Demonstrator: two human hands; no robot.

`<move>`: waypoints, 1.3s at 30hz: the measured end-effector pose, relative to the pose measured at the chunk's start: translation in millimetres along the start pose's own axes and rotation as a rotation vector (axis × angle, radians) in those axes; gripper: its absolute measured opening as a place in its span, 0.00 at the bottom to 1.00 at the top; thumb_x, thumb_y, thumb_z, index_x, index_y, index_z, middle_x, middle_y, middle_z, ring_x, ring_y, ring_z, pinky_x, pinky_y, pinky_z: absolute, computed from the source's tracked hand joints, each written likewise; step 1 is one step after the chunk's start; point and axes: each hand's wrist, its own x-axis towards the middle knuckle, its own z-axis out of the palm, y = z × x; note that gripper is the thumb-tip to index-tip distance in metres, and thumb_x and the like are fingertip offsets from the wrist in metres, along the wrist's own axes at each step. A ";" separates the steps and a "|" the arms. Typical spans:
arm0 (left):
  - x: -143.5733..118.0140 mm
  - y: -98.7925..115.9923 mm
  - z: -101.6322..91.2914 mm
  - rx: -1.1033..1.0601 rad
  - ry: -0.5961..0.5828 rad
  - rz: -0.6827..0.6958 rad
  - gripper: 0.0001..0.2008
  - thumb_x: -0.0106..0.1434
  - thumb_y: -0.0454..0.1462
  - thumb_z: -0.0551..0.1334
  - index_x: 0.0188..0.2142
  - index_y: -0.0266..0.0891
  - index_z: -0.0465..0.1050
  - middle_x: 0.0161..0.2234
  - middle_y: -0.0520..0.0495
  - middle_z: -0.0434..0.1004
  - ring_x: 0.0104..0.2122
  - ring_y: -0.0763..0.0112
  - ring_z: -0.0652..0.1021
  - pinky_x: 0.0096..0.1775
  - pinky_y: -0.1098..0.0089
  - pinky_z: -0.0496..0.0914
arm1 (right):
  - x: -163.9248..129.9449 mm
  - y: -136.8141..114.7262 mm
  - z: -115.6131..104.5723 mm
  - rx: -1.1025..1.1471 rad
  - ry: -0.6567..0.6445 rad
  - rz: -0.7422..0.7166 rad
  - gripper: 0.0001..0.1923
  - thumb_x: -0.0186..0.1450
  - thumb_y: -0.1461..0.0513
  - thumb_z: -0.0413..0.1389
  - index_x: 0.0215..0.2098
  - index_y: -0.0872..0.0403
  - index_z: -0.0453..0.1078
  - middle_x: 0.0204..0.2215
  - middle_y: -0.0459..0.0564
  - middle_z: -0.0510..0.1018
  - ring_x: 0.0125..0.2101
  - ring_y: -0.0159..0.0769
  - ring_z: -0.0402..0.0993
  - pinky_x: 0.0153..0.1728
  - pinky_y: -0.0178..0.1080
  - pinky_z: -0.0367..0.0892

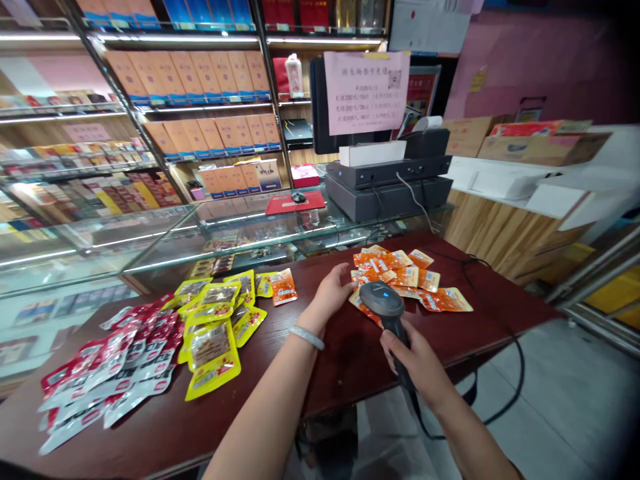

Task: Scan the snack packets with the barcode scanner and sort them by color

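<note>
My right hand [417,357] is wrapped around the handle of a dark grey barcode scanner [383,300], whose head faces the orange packets and shows a small blue light. A cable runs from the handle's lower end. My left hand [331,292], with a pale bangle [307,337] on its wrist, reaches to the left edge of the pile of orange snack packets [400,277]. Its fingers are apart and nothing shows in them; whether the tips touch a packet I cannot tell. One orange packet [285,287] lies apart, beside the yellow snack packets [213,343].
Red-and-silver packets [135,357] lie at the left of the dark red table [280,353]. Behind stand a glass counter [165,243], a cash drawer [385,197], a monitor with a paper sign [367,93] and a mouse [299,197]. Black cable [520,373] hangs at the right edge.
</note>
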 end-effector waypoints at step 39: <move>-87.7 -0.8 -70.4 0.678 0.060 -0.197 0.08 0.63 0.35 0.61 0.41 0.42 0.65 0.37 0.47 0.78 0.35 0.66 0.78 0.33 0.72 0.60 | -20.3 -9.8 37.0 -0.010 -0.191 0.038 0.24 0.61 0.42 0.60 0.41 0.52 0.65 0.17 0.35 0.61 0.15 0.27 0.55 0.17 0.31 0.53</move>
